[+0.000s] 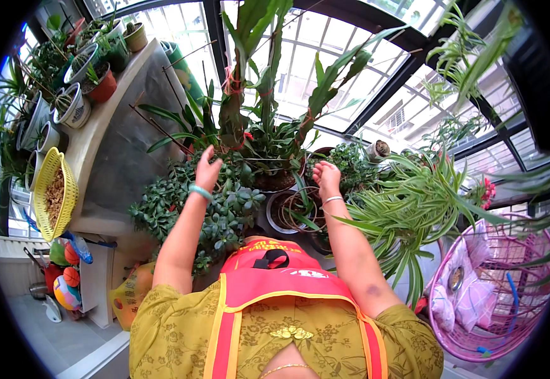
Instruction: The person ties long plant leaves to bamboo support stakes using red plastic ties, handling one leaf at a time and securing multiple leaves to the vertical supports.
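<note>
My left hand (208, 169), with a pale green bangle at the wrist, is raised over a bushy jade plant (237, 201). Its thumb stands apart from the fingers, and nothing shows in it. My right hand (327, 176), wearing a silver bangle, has curled fingers beside a leafy potted plant (355, 163); whether they pinch anything is hidden. Between and beyond both hands rises a tall flat-stemmed cactus (232, 113), its stems tied with red string (231, 81). Below it sits a round pale-rimmed pot (270, 213) with brown coiled stems (298, 208).
A spider plant (407, 194) spreads at right, near a pink wicker chair (438, 327) with cushions. At left, a curved ledge (114, 80) carries several potted cacti and a yellow plastic basket (69, 189). Thin dry sticks (159, 125) jut out near my left hand. Barred windows stand behind.
</note>
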Demonstrator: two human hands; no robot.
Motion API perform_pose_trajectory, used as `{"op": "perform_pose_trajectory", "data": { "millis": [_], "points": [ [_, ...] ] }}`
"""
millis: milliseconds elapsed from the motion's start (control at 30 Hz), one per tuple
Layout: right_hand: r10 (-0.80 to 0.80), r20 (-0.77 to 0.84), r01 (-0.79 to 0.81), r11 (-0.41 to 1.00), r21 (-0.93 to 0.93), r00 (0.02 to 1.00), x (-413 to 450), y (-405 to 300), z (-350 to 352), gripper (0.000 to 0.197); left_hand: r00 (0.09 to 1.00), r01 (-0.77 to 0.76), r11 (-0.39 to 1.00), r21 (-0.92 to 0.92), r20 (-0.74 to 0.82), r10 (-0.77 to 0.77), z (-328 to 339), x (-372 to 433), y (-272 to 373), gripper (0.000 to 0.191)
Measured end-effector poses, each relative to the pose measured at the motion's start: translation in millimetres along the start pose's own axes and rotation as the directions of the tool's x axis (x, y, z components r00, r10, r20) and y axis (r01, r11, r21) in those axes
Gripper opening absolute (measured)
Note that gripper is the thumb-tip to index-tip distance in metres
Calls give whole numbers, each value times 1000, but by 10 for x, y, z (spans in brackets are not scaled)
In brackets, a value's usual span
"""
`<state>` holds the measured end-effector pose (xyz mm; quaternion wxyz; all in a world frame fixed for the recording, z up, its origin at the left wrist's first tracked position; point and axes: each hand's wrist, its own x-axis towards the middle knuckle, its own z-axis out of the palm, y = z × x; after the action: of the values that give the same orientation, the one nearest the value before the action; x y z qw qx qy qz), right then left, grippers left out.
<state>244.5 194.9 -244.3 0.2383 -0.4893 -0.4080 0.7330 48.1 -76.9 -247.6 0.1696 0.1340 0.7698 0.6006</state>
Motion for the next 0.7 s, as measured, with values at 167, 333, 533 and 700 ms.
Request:
{"op": "perform_pose_trajectory", "data": {
  "millis": [167,333,533,700],
  "points": [
    [20,-70,-6,982,190,997,244,-162,-220,20,959,265,948,-178,149,-241,123,-852,146,48],
    [64,0,-63,987,148,998,531,-44,-218,20,935,328,930,-165,199,-294,168,-1139,210,40],
    [169,100,-175,983,51,980,806,370,19,9,890,437,881,-182,227,-395,265,-1135,236,34],
    [253,143,-261,965,40,957,1430,977,-58,8,854,487,862,-142,287,-435,314,-1086,243,32]
  ]
}}
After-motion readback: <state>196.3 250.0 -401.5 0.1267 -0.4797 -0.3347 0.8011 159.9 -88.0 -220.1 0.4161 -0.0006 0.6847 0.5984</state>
